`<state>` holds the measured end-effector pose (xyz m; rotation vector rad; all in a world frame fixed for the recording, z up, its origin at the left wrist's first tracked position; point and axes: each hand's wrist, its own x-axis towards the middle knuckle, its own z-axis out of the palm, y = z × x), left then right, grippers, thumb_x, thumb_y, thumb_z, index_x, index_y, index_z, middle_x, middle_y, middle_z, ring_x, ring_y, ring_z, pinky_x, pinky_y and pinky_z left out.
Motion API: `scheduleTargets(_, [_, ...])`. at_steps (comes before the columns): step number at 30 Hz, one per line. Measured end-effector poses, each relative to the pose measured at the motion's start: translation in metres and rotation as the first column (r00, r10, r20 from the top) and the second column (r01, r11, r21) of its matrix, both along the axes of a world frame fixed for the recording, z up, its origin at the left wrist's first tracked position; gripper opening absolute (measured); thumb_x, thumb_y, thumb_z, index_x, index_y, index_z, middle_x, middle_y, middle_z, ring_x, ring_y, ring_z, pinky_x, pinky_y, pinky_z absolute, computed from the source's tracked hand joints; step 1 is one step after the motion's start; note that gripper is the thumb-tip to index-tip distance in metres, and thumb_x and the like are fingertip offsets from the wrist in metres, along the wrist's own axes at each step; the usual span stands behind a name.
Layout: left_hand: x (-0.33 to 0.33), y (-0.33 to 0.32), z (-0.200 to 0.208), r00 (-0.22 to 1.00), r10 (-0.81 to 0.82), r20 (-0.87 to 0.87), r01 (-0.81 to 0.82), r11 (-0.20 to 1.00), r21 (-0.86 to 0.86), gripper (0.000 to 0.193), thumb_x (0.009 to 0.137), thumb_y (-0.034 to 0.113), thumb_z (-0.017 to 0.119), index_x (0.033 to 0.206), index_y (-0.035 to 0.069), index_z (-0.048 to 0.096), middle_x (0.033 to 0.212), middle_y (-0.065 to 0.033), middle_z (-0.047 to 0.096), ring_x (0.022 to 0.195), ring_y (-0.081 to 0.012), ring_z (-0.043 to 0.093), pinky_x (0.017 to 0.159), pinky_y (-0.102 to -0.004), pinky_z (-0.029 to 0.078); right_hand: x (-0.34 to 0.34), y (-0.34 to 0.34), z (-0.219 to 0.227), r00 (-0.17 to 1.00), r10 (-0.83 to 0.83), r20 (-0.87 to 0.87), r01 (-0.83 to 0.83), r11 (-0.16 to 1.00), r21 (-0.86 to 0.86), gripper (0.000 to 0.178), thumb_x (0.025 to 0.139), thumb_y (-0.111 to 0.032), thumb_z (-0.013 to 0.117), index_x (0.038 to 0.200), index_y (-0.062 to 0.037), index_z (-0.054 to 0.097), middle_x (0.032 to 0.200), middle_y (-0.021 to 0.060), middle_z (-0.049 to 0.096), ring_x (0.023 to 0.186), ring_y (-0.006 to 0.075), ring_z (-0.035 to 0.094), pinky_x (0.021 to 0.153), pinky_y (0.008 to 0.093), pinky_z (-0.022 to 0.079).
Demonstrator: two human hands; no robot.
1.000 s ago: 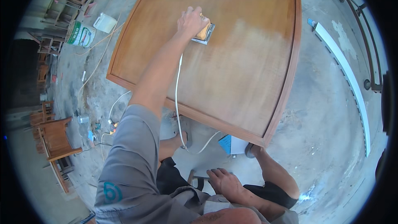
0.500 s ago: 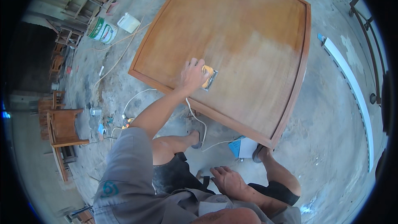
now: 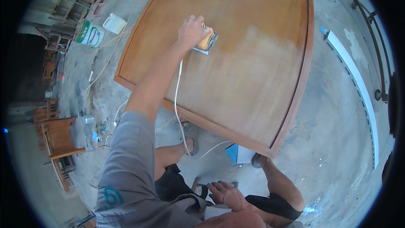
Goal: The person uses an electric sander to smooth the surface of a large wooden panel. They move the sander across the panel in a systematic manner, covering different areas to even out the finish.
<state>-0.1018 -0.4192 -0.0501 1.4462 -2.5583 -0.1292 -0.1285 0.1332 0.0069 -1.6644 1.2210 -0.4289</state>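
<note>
My left hand (image 3: 192, 31) is closed around the top of a yellow electric sander (image 3: 206, 41). The sander's flat square pad rests on a large framed wooden panel (image 3: 236, 84). A white power cord (image 3: 177, 95) trails from the tool over the panel's near edge and down toward my foot. Much of the panel's near and middle surface looks pale and dusty, while the far and left parts are a darker orange-brown. My right hand (image 3: 228, 195) lies by my lap with its fingers stretched out, holding nothing I can see.
Blue and white sheets (image 3: 242, 154) lie under the panel's near corner. A long white strip (image 3: 354, 80) is on the floor at right, near a metal frame (image 3: 373, 38). At left are a paint bucket (image 3: 89, 33), a white jug (image 3: 114, 23) and a wooden chair (image 3: 60, 137).
My left hand has pushed the sander away from me and slightly left across the panel, straightening the arm. The cord has been drawn up over the panel. My right hand has shifted slightly.
</note>
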Motion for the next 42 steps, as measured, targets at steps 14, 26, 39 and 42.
scheduleTargets(14, [0.099, 0.089, -0.003, 0.996, 0.092, -0.002, -0.092, 0.995, 0.033, 0.034, 0.085, 0.032, 0.07, 0.113, 0.013, 0.064, 0.116, -0.0111, 0.061, 0.111, -0.0369, 0.061, 0.089, -0.0513, 0.054, 0.007, -0.016, 0.02, 0.998, 0.013, -0.066, -0.02, 0.995, -0.102, 0.037, 0.089, -0.014, 0.067, 0.122, 0.0019, 0.059, 0.118, 0.0189, 0.067, 0.113, 0.037, 0.065, 0.088, 0.0434, 0.058])
scheduleTargets(26, [0.109, 0.092, -0.002, 0.999, 0.037, -0.033, -0.038, 0.999, -0.033, 0.033, 0.086, 0.03, 0.069, 0.112, 0.011, 0.064, 0.113, -0.0134, 0.063, 0.109, -0.0376, 0.062, 0.086, -0.0511, 0.054, 0.006, -0.002, 0.015, 1.0, 0.025, 0.01, -0.025, 0.999, -0.04, 0.039, 0.092, -0.016, 0.065, 0.126, 0.0022, 0.058, 0.119, 0.0192, 0.066, 0.114, 0.0374, 0.064, 0.088, 0.0442, 0.059])
scheduleTargets(39, [0.085, 0.101, -0.004, 0.995, 0.092, -0.045, -0.091, 0.996, 0.016, 0.04, 0.084, 0.035, 0.074, 0.115, 0.012, 0.063, 0.118, -0.0138, 0.061, 0.113, -0.0396, 0.059, 0.088, -0.0529, 0.054, 0.007, -0.012, 0.015, 0.996, 0.015, -0.092, -0.024, 0.995, -0.1, 0.034, 0.09, -0.014, 0.065, 0.121, 0.0014, 0.062, 0.11, 0.0171, 0.069, 0.106, 0.0348, 0.068, 0.087, 0.0428, 0.058])
scheduleTargets(42, [0.112, 0.144, -0.005, 0.992, 0.107, -0.061, -0.106, 0.994, 0.029, 0.038, 0.083, 0.032, 0.074, 0.114, 0.012, 0.064, 0.117, -0.0134, 0.061, 0.112, -0.0394, 0.059, 0.087, -0.0537, 0.055, 0.015, -0.011, 0.014, 0.995, 0.028, -0.095, -0.038, 0.993, -0.114, 0.033, 0.09, -0.014, 0.065, 0.119, 0.0009, 0.062, 0.109, 0.0169, 0.069, 0.105, 0.0345, 0.068, 0.086, 0.0426, 0.059])
